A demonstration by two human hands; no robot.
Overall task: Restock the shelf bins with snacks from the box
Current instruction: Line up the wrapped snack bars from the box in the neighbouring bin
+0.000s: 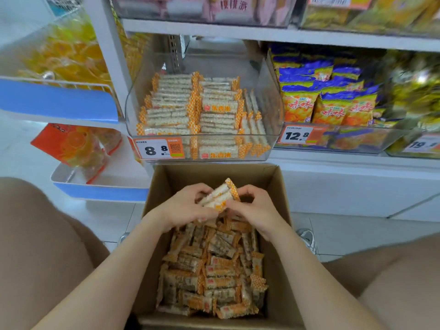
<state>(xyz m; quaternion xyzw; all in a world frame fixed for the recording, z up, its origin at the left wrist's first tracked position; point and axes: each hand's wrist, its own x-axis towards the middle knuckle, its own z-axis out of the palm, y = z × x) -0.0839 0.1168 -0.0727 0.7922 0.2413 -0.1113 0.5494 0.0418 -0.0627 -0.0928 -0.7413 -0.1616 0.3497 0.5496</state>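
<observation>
both hands, left [183, 206] and right [256, 208], grip a snack bundle [220, 195] above the snack-filled box [277, 270]; clear bin [269, 110] part full.

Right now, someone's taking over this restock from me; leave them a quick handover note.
Left hand and right hand together grip a small bundle of orange-wrapped snack bars over the cardboard box.
Box sits on the floor under the clear bin tagged 8.8; it holds many loose bars.
Done: bin has neat rows of the same bars, room above.
Left: set this bundle in the bin, then keep going.
</observation>
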